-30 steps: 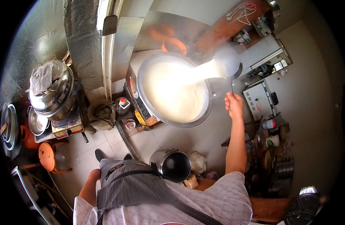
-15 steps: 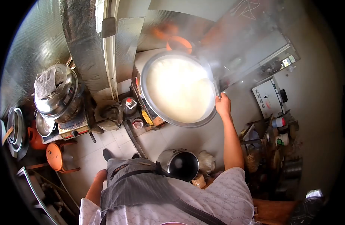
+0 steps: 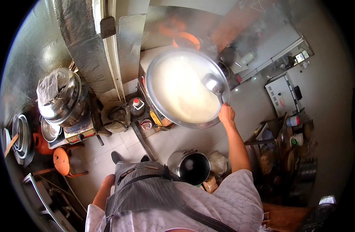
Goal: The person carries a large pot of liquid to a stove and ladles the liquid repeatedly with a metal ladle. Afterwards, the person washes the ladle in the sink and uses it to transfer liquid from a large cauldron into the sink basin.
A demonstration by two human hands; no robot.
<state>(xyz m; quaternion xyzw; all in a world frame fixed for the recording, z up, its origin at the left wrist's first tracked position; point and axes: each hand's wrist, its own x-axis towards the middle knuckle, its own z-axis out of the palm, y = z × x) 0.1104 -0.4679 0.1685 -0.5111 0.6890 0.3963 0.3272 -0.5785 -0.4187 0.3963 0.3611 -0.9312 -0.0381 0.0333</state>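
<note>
From where I stand, the person's right hand [image 3: 226,114] is at the near right edge of a wide metal basin [image 3: 200,124], its fingers clenched around the handle of a ladle [image 3: 213,84]. The ladle's bowl is over the pale liquid [image 3: 177,85] in the basin; through the haze I can't be sure whether it touches the surface. The left hand [image 3: 109,179] is beside the grey apron [image 3: 142,189], its fingers too hidden to tell their state.
</note>
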